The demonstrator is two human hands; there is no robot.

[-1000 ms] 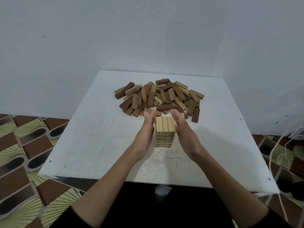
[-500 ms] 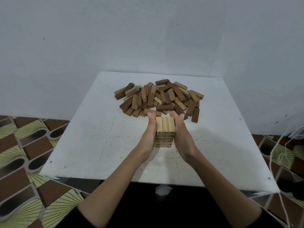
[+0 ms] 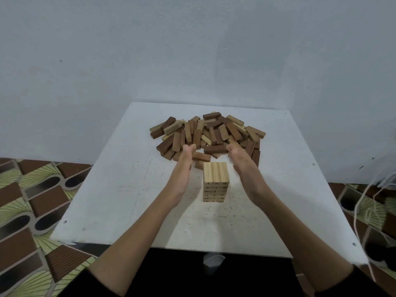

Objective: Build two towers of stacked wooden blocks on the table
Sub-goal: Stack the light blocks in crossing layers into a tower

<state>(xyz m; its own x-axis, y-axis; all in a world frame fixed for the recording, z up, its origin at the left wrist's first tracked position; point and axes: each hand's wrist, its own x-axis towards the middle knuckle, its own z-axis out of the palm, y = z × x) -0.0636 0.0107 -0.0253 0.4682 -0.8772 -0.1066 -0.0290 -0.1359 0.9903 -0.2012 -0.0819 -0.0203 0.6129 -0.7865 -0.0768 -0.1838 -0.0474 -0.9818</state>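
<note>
The tower stood upright between both flat, empty palms, left hand and right hand equally near; loose blocks lay toward the table's far edge.

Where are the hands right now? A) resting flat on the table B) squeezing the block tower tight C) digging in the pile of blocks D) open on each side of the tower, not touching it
D: the left hand and right hand are open, palms facing the tower, with table showing in the gaps between.
</note>
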